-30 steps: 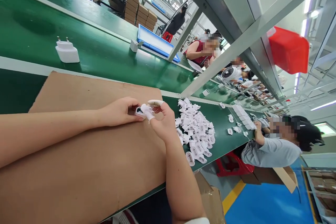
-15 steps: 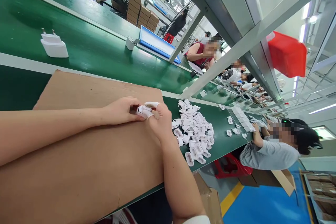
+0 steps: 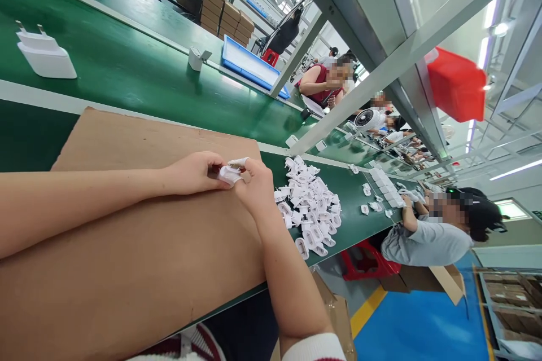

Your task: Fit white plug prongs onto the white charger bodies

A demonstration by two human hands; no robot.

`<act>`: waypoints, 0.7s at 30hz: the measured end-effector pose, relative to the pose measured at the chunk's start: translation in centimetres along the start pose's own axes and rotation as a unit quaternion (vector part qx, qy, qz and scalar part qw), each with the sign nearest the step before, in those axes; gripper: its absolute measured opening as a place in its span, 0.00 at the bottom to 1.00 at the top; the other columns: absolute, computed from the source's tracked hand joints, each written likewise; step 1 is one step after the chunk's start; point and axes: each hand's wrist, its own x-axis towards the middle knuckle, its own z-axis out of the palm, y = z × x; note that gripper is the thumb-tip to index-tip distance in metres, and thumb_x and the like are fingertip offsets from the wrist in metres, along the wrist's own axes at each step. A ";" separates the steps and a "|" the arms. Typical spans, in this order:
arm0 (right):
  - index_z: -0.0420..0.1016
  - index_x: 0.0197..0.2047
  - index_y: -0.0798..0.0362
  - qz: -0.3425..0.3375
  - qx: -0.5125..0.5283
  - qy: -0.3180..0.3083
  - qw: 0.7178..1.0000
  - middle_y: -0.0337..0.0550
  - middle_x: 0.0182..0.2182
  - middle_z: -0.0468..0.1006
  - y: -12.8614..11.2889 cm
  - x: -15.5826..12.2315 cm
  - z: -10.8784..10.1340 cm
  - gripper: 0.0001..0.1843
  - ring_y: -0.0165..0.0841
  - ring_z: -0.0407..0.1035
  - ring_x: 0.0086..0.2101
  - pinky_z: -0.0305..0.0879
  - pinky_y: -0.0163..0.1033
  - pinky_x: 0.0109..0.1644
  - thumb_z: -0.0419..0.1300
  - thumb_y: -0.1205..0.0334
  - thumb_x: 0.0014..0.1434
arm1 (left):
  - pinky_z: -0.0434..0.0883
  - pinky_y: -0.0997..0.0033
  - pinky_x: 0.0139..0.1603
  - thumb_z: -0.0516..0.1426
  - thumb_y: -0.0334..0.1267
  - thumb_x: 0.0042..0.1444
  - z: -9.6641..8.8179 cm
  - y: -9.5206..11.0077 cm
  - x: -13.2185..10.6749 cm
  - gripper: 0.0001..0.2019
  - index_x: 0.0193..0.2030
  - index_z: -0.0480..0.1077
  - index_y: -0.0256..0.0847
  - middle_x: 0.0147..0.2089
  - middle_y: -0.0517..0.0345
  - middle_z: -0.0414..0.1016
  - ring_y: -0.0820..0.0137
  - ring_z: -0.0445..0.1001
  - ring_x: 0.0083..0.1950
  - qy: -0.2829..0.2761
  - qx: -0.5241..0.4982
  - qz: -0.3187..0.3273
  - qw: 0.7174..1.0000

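A small white plastic charger housing (image 3: pixel 229 174) is held between my two hands above the cardboard sheet (image 3: pixel 139 271). My left hand (image 3: pixel 197 172) pinches its left side with thumb and fingers. From the right, my right hand (image 3: pixel 257 183) has its thumb and a white-covered fingertip closed on the same piece. Fingers hide part of the housing, so its inside cannot be made out. Just right of my right hand lies a heap of similar white housings (image 3: pixel 311 206) on the green table.
Beyond the cardboard runs a green conveyor (image 3: pixel 139 90) carrying a white plug charger (image 3: pixel 46 53) and another white charger (image 3: pixel 195 59). A blue tray (image 3: pixel 249 65) lies past it. Slanting metal posts (image 3: pixel 355 104) rise at right. A co-worker (image 3: pixel 427 242) sits farther along.
Chargers on the conveyor have moved left. My hands stay together on the housing, which has turned slightly. The camera view has shifted a little.
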 end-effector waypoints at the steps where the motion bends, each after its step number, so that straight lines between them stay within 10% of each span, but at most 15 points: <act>1: 0.80 0.42 0.48 0.007 0.005 -0.002 1.000 0.38 0.40 0.82 0.0 0.1 0.0 0.20 0.36 0.73 0.43 0.70 0.40 0.51 0.58 0.78 0.50 | 0.68 0.70 0.39 0.64 0.57 0.52 0.0 0.0 0.0 0.20 0.37 0.76 0.41 0.37 0.60 0.79 0.63 0.76 0.40 0.000 0.001 -0.001 1.000; 14: 0.70 0.67 0.49 0.144 0.028 0.123 0.982 0.49 0.55 0.78 2.3 0.0 -0.1 0.30 0.41 0.70 0.58 0.64 0.46 0.64 0.61 0.48 0.65 | 0.72 0.70 0.43 0.66 0.60 0.48 -0.5 1.4 -0.2 0.30 0.52 0.76 0.40 0.43 0.57 0.82 0.60 0.78 0.43 0.008 0.003 -0.071 0.997; 21: 0.71 0.63 0.61 0.403 -0.208 0.052 0.890 0.73 0.66 0.64 6.9 0.8 -3.8 0.29 0.65 0.51 0.69 0.48 0.74 0.66 0.63 0.57 0.61 | 0.70 0.69 0.48 0.67 0.60 0.49 -6.6 1.0 3.1 0.32 0.57 0.75 0.43 0.52 0.63 0.81 0.60 0.77 0.50 0.081 0.071 -0.152 0.983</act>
